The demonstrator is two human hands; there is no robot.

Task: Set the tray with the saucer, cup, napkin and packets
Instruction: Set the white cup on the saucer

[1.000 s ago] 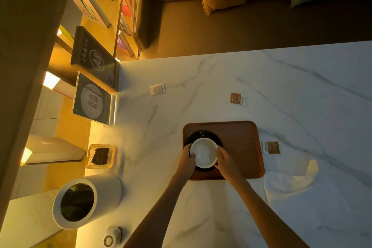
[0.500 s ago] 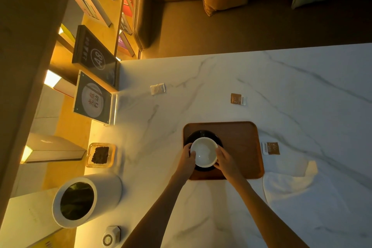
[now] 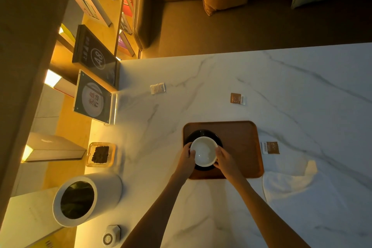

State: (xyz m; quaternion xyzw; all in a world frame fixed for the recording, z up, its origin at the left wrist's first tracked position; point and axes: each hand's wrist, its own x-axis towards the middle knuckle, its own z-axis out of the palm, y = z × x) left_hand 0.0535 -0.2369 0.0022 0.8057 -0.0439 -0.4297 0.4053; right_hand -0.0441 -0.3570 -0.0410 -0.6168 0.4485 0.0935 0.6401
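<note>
Gripping the white cup (image 3: 204, 151) from both sides — left hand (image 3: 186, 160) on its left wall, right hand (image 3: 225, 160) on its right, fingers curled against the rim. Beneath the grip, the dark saucer (image 3: 203, 134), on the left part of the wooden tray (image 3: 239, 139). Likely ceramic: stiff, smooth, breakable — best held low on the walls. Right of the grip, off the tray, a brown packet (image 3: 270, 147) and the soft napkin (image 3: 285, 182); farther beyond, two more packets (image 3: 237, 98).

The white round cup (image 3: 203, 151) and both hands cover most of the dark round saucer (image 3: 203, 133), and the print on the small brown packets (image 3: 235, 98) is too small to read.
</note>
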